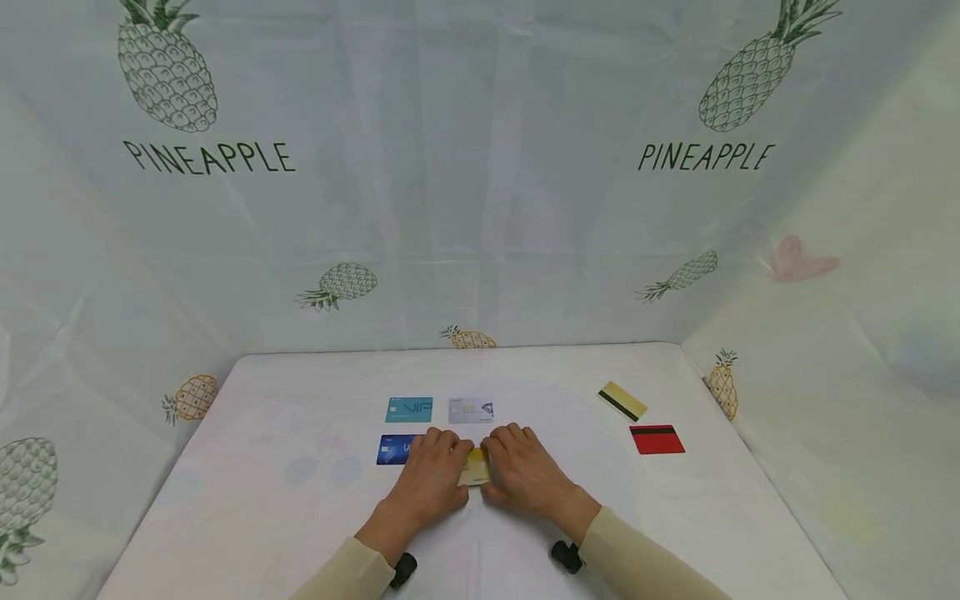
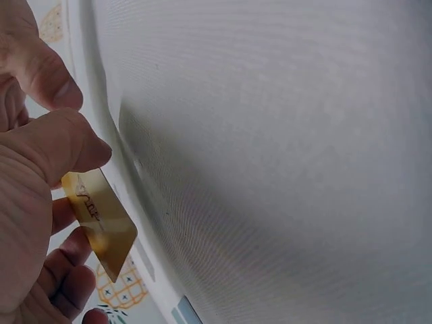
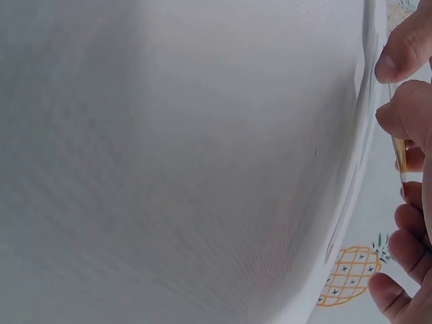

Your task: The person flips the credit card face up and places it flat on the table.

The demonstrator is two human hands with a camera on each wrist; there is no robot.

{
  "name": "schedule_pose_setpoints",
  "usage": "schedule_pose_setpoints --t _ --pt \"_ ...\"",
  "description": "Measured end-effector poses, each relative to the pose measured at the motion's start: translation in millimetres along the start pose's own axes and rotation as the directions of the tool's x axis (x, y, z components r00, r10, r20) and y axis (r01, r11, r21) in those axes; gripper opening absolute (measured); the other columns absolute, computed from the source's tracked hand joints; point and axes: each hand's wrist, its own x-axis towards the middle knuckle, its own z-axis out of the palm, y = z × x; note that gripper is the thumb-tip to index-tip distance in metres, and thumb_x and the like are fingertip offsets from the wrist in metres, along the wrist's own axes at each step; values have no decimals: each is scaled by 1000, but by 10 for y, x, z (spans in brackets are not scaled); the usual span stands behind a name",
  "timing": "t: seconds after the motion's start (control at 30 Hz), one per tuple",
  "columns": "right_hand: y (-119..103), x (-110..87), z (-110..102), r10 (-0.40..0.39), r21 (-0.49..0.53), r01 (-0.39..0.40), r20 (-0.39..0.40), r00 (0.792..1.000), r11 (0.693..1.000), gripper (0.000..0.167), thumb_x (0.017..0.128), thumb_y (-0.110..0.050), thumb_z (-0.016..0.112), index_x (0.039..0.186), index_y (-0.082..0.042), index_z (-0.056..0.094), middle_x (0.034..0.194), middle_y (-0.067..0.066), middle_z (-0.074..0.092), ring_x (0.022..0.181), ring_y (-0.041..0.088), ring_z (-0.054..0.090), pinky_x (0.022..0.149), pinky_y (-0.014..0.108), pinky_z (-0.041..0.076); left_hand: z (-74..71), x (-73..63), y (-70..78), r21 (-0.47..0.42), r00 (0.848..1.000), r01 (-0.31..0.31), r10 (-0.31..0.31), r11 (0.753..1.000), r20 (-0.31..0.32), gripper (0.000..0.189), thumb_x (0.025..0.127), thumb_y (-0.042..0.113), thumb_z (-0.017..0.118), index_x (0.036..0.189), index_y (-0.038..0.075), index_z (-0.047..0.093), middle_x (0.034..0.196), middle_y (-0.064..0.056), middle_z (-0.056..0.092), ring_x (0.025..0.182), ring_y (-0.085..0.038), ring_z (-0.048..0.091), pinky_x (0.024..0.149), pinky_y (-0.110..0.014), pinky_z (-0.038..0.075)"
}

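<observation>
A gold card (image 1: 475, 468) is between my two hands above the white table. The left hand (image 1: 432, 473) pinches its left part; in the left wrist view the thumb (image 2: 81, 145) lies over the card (image 2: 104, 226), with fingers behind it. My right hand (image 1: 527, 473) pinches the right part, and the right wrist view shows the card (image 3: 399, 155) nearly edge-on behind that thumb (image 3: 405, 115). The two thumbs are close together. Beside the left hand lies a blue card (image 1: 393, 449), its right end hidden by that hand.
Farther back on the table (image 1: 300, 517) lie a teal VIP card (image 1: 409, 410) and a silver card (image 1: 471, 411). To the right are a gold card with a black stripe (image 1: 622, 402) and a red card (image 1: 657, 439). A pineapple-print sheet (image 1: 480, 208) hangs behind.
</observation>
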Motion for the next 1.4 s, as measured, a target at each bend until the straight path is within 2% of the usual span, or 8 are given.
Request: schedule_pose_setpoints --t 0.1,0.27,0.47,0.6,0.73,0.97,1.4 --pt "26 -8 8 0 11 0 -7 1000 1000 59 83 -50 81 123 -10 64 116 0 62 105 19 55 85 33 46 10 3 -20 2 1000 -1 1 1000 4 60 81 30 86 136 15 65 125 -4 64 118 -26 50 95 -45 42" --pt "93 -17 15 15 23 -14 -22 1000 1000 56 84 -47 82 122 -10 65 116 0 62 106 19 56 85 34 47 26 -2 -106 24 999 37 -37 999 -11 63 83 36 86 137 14 65 132 -4 65 124 -27 49 98 -46 42" --pt "172 -10 29 22 35 -21 -42 999 999 55 83 -45 83 120 -9 66 115 1 63 103 19 55 83 33 46 18 19 -177 14 997 54 -53 998 -50 60 84 37 85 134 11 66 130 -6 66 120 -29 50 94 -46 41" --pt "207 3 50 37 40 -36 -18 999 999 54 84 -45 83 121 -9 66 116 0 63 102 19 55 83 32 46 17 40 -189 28 997 59 -58 998 -60 59 84 39 87 132 11 66 129 -6 67 118 -29 51 92 -46 42" --pt "220 17 70 50 44 -51 11 999 998 53 85 -44 82 121 -9 67 116 1 64 102 18 55 83 32 46 9 74 -186 32 997 64 -62 997 -41 58 84 37 86 131 9 67 128 -7 68 116 -29 51 94 -48 43" --pt "221 58 111 62 55 -65 49 997 996 52 86 -45 79 121 -8 68 116 1 64 102 19 55 83 34 47 -23 144 -173 33 995 95 -96 995 32 60 85 37 85 133 7 66 130 -10 67 115 -31 50 95 -50 43" --pt "236 99 134 68 59 -74 97 993 995 50 90 -44 76 123 -8 68 117 2 65 102 19 55 84 34 47 10 175 -194 49 992 105 -108 993 61 64 87 40 84 138 7 65 134 -9 66 120 -31 51 99 -51 45"
